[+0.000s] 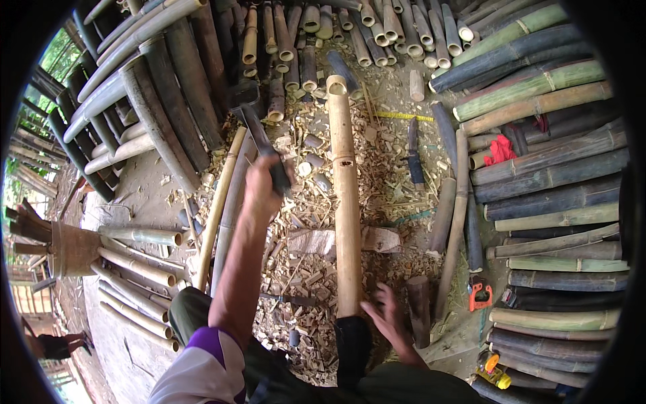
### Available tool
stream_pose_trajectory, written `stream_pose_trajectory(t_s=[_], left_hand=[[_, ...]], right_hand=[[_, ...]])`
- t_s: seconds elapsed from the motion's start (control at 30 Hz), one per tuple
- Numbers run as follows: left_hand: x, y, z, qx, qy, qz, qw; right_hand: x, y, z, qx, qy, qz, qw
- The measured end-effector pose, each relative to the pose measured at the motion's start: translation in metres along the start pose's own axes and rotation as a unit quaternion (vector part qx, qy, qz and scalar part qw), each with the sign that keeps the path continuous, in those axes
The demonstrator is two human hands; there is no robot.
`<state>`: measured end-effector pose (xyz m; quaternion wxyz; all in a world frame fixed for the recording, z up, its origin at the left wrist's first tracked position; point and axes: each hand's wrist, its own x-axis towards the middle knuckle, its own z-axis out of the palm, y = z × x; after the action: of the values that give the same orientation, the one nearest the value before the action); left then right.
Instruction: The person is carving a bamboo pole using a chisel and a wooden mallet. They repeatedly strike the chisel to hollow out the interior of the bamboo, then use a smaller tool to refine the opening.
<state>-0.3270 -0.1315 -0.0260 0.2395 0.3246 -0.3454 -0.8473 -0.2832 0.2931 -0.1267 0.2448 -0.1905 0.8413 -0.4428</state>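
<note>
A pale bamboo pole (346, 202) lies lengthwise in front of me, its open far end showing. It rests across a split wooden block (313, 241), and its near end meets a black covered thing (353, 343) by my legs. To the left of the pole my left hand (262, 185) is closed round a long dark chopping tool (259, 131), raised and tilted to the far left; its exact kind is unclear. My right hand (387, 311) is beside the pole's near end, fingers apart and holding nothing. Its fingertips are close to the bamboo; I cannot tell whether they touch.
Wood chips (303, 269) cover the ground. Stacked bamboo (552, 178) lines the right side, more poles (134, 236) the left. A dark-handled blade (415, 161), a yellow measuring tape (404, 116), an orange-handled saw (480, 296) and a yellow power tool (494, 372) lie to the right.
</note>
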Motion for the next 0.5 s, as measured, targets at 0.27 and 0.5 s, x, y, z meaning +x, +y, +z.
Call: stream_pose_trajectory(t_s=[0.27, 0.5], left_hand=[[-0.111, -0.059, -0.041, 0.077, 0.113, -0.079, 0.987], [-0.142, -0.067, -0.04, 0.158, 0.087, -0.058, 0.982]], right_hand=[[0.058, -0.027, 0.071, 0.147, -0.026, 0.021, 0.989], [0.062, -0.016, 0.068, 0.184, -0.044, 0.016, 0.982]])
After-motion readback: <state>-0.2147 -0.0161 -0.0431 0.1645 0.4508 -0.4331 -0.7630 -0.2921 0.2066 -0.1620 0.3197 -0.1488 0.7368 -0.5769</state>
